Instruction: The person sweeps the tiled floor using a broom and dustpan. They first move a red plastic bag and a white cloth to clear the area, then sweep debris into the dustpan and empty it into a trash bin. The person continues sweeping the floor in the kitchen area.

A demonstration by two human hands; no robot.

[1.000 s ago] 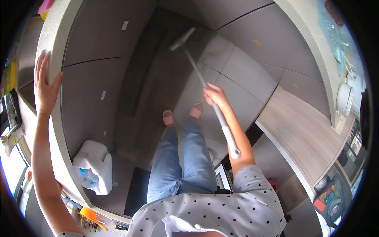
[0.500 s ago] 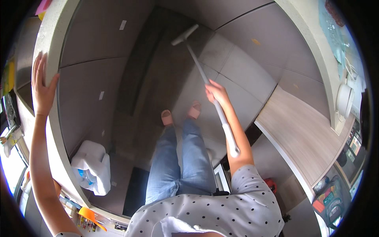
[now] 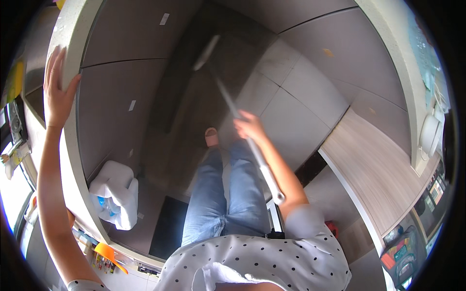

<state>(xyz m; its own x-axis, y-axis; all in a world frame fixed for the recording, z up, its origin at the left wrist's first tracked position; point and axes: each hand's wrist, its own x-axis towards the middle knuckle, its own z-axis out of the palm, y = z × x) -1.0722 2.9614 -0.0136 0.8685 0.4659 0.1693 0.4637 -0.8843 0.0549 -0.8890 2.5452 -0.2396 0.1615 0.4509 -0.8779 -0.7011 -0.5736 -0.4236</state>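
Right hand (image 3: 249,127): ours is closed around the grey handle (image 3: 257,153), mid-frame.
Mop (image 3: 225,95): we see it slant from its blurred pale head (image 3: 207,53), upper middle, through that grip to lower centre.
Left hand (image 3: 59,103): we rest it open on the pale countertop (image 3: 73,31), upper left.
Pink slipper (image 3: 211,137): near our grip, left of the handle.
White bin (image 3: 114,191): lower left, by grey cabinets (image 3: 114,97) that bound our floor.
Wood-grain surface (image 3: 378,165): right side.
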